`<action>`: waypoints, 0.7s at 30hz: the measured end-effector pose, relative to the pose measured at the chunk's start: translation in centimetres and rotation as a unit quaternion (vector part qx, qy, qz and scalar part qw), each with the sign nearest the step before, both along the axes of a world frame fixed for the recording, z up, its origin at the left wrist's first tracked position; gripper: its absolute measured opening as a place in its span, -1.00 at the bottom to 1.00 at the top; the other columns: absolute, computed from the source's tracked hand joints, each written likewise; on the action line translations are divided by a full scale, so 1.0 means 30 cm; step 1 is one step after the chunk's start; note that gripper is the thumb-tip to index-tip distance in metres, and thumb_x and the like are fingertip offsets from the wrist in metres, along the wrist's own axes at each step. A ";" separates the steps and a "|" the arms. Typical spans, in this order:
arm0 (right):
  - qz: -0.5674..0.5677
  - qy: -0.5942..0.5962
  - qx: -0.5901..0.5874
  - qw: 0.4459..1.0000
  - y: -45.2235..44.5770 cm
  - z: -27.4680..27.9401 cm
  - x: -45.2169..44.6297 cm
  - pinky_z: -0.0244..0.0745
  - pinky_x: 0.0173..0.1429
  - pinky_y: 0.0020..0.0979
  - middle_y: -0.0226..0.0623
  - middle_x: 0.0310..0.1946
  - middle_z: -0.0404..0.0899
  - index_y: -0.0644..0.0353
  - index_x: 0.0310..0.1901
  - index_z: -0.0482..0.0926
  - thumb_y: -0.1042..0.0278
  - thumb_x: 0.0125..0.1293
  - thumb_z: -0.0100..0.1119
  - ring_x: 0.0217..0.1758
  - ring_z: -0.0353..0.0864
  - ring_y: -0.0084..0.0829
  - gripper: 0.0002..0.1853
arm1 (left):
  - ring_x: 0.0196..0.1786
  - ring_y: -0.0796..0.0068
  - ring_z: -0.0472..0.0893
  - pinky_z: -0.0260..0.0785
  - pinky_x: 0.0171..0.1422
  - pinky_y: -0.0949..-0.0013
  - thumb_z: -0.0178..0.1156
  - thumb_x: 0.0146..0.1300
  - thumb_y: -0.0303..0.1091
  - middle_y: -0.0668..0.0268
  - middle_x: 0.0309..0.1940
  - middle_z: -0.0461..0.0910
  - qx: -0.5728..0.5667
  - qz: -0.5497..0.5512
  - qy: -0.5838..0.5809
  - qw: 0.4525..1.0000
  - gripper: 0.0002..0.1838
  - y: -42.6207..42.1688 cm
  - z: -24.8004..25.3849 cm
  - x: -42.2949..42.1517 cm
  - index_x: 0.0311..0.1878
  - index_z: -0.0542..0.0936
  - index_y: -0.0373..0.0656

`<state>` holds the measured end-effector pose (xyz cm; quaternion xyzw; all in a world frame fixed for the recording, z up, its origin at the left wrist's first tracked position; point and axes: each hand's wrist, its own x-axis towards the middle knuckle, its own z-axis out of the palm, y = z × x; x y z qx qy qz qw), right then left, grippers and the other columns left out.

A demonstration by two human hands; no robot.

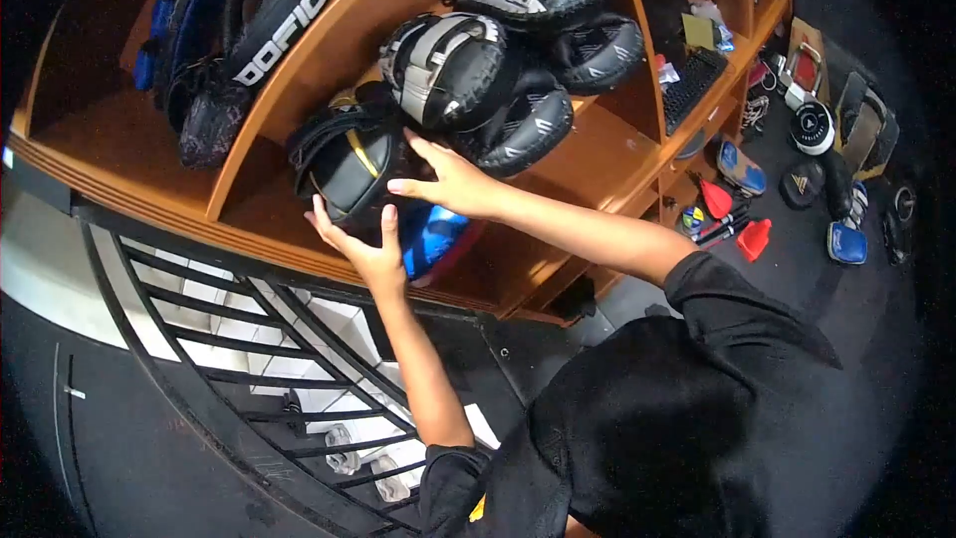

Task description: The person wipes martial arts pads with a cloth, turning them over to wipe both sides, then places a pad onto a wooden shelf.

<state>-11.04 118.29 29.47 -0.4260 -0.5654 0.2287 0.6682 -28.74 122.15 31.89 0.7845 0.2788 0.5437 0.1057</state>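
On the shelf stands a black focus mitt (pixel 351 167) with a yellow stripe and black straps. My left hand (pixel 366 257) is at its near lower edge, fingers spread and thumb raised, the fingertips at the mitt. My right hand (pixel 446 179) lies beside its right side, fingers stretched and thumb pointing left. Both hands look open; whether they press on the mitt I cannot tell. Just behind them lies a black-and-white round pad (pixel 450 72) with straps, next to a black mitt (pixel 528 125). A blue pad (pixel 434 239) sits below my right hand.
A curved wooden divider (pixel 261 100) separates this compartment from one with a black pad lettered in white (pixel 279 32). Farther right are a keyboard (pixel 695 90) and, on the floor, blue pads (pixel 846 242) and red items (pixel 754 238). Black metal railing (pixel 254 377) runs below the shelf.
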 end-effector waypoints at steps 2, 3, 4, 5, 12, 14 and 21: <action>-0.023 -0.043 -0.036 0.998 -0.018 -0.002 0.021 0.16 0.52 -0.18 0.19 0.36 0.30 0.41 0.53 0.05 -0.22 0.27 0.32 0.45 0.28 -0.01 0.06 | 0.66 -0.09 -0.25 -0.36 0.65 -0.11 0.53 0.08 -0.02 -0.19 0.59 -0.21 0.008 0.018 0.016 1.000 0.19 -0.008 -0.004 0.002 0.60 -0.05 -0.11; -0.044 -0.088 -0.070 0.993 -0.031 0.001 0.023 0.20 0.49 -0.16 0.16 0.31 0.35 0.39 0.52 0.10 -0.21 0.27 0.32 0.40 0.33 0.01 0.03 | 0.66 -0.09 -0.26 -0.36 0.65 -0.11 0.53 0.09 -0.02 -0.19 0.59 -0.21 0.018 0.039 0.025 0.999 0.19 -0.002 -0.005 0.002 0.61 -0.06 -0.11; -0.098 -0.100 -0.039 0.989 -0.039 -0.010 0.013 0.26 0.43 -0.12 0.08 0.21 0.41 0.32 0.45 0.28 -0.13 0.26 0.34 0.30 0.39 0.04 -0.11 | 0.66 -0.11 -0.24 -0.34 0.65 -0.12 0.52 0.10 -0.03 -0.20 0.60 -0.22 0.015 0.040 0.017 0.999 0.17 -0.004 -0.011 0.005 0.61 -0.05 -0.11; -0.118 -0.115 0.041 0.985 -0.063 -0.002 0.011 0.27 0.41 -0.13 0.03 0.22 0.42 0.28 0.40 0.34 -0.07 0.24 0.36 0.29 0.39 0.02 -0.18 | 0.65 -0.12 -0.21 -0.32 0.65 -0.11 0.51 0.11 -0.04 -0.20 0.60 -0.22 0.020 0.072 0.025 0.997 0.15 -0.026 -0.007 0.009 0.61 -0.03 -0.11; -0.334 -0.407 0.133 0.840 -0.166 0.157 0.273 0.04 0.42 0.20 -0.18 0.52 0.17 -0.28 0.31 0.50 0.08 0.04 0.45 0.57 0.05 0.00 -0.29 | 0.61 -0.26 -0.12 -0.17 0.62 -0.15 0.43 0.18 -0.18 -0.19 0.60 -0.24 0.107 0.149 0.046 0.982 0.04 -0.106 -0.040 0.109 0.61 0.00 -0.03; -0.318 -0.485 0.106 0.808 -0.051 0.120 0.434 0.06 0.42 0.20 -0.34 0.46 0.30 -0.26 0.24 0.57 -0.04 0.20 0.35 0.55 0.18 -0.15 -0.46 | 0.60 -0.30 -0.11 -0.15 0.62 -0.17 0.42 0.15 -0.23 -0.22 0.59 -0.25 0.140 0.170 0.055 0.974 0.06 -0.079 -0.055 0.115 0.61 -0.04 -0.06; -0.316 -0.449 0.124 0.826 -0.028 0.117 0.535 0.03 0.43 0.26 -0.37 0.47 0.29 -0.39 0.27 0.55 -0.22 0.29 0.21 0.52 0.21 -0.17 -0.48 | 0.63 -0.21 -0.17 -0.27 0.67 -0.11 0.39 0.14 -0.26 -0.14 0.61 -0.27 0.078 0.205 0.045 0.975 0.06 -0.138 -0.052 0.158 0.62 -0.05 -0.09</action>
